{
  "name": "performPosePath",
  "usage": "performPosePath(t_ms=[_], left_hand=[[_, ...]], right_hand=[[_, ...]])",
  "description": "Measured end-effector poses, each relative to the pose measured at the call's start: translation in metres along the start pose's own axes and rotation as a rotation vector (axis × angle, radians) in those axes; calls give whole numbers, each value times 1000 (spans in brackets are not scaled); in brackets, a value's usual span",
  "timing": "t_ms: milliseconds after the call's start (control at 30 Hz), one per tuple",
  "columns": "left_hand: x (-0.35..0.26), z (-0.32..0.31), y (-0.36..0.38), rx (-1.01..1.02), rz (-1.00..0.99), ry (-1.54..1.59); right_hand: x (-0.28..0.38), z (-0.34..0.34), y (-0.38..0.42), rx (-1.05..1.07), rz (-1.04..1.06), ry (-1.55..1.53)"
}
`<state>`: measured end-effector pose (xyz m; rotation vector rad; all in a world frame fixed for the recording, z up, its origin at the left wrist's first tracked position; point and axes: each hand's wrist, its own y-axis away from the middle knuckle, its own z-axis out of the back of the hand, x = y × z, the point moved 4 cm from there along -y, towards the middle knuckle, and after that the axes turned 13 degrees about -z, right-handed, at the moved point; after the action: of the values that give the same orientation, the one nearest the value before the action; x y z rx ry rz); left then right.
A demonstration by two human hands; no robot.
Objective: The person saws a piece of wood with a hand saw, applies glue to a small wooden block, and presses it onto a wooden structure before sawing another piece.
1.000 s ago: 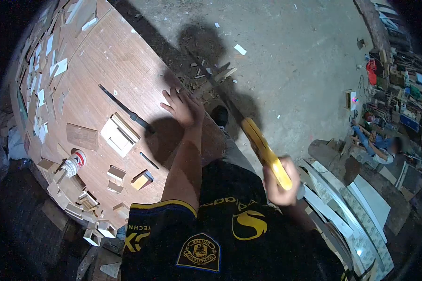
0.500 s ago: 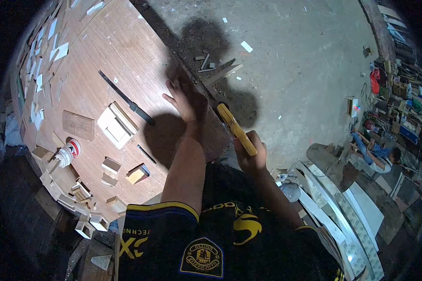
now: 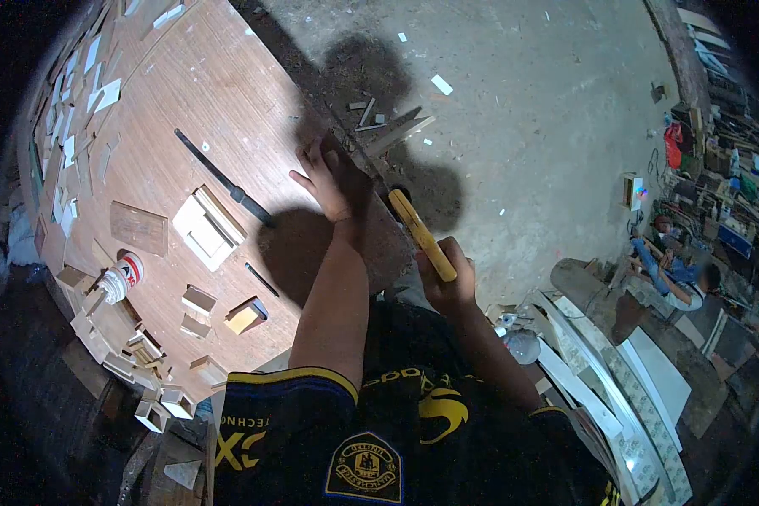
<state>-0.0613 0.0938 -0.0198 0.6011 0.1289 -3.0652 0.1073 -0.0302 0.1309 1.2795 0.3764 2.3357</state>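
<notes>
My left hand (image 3: 333,184) rests at the shadowed edge of the wooden table (image 3: 253,93), fingers spread and holding nothing I can see. My right hand (image 3: 449,277), just off that edge, is closed around one end of a long, narrow yellow tool (image 3: 417,229); its exact kind I cannot make out. Left of my left hand lies a dark file-like tool with a thick handle (image 3: 225,179). Beside it sits a pale wooden frame-like piece (image 3: 207,232), and below that a thin black stick, perhaps a pen (image 3: 261,280).
Small wooden blocks (image 3: 199,298), a red-and-white container (image 3: 125,274) and a flat brown panel (image 3: 139,228) are on the table. Wood scraps (image 3: 401,133) litter the floor. Long boards (image 3: 603,379) lean at right; a seated person (image 3: 675,282) is beyond them.
Both hands stay almost in place. The yellow tool and right hand have shifted very slightly left and down; the whole view drifts a little.
</notes>
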Motion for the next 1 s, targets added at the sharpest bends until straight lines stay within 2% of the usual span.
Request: performPosePath(t_ms=[67,133,233,333,433,500,567,633,700,733,833,933,1000], left_hand=[[1,0,1,2,-12,-43],[3,4,2,-67,18,141],[20,-23,5,-24,-18,46],[18,-18,6,-48,-22,85],[16,-17,4,-55,-56,32],[20,-20,5,-54,-30,87],[18,-16,4,-53,-5,142],[2,5,-4,-1,60,94],[-4,13,-7,49,69,56],[-4,14,-7,99,78,18],[9,-7,0,48,-4,-67],[-10,21,-9,116,64,7],[3,0,-3,72,14,-48]], right_hand=[[4,1,0,1,21,-10],[3,2,0,3,43,-18],[-1,1,2,5,54,-19],[1,0,4,-22,29,-25],[4,1,4,-39,131,-24],[6,2,4,17,-7,-24],[9,3,4,27,-16,-36],[6,4,3,34,-25,-46],[6,6,3,-12,109,-23],[6,8,3,-10,109,-22],[8,10,2,-14,66,-25],[4,8,2,2,23,-17],[2,6,2,-14,111,-76]])
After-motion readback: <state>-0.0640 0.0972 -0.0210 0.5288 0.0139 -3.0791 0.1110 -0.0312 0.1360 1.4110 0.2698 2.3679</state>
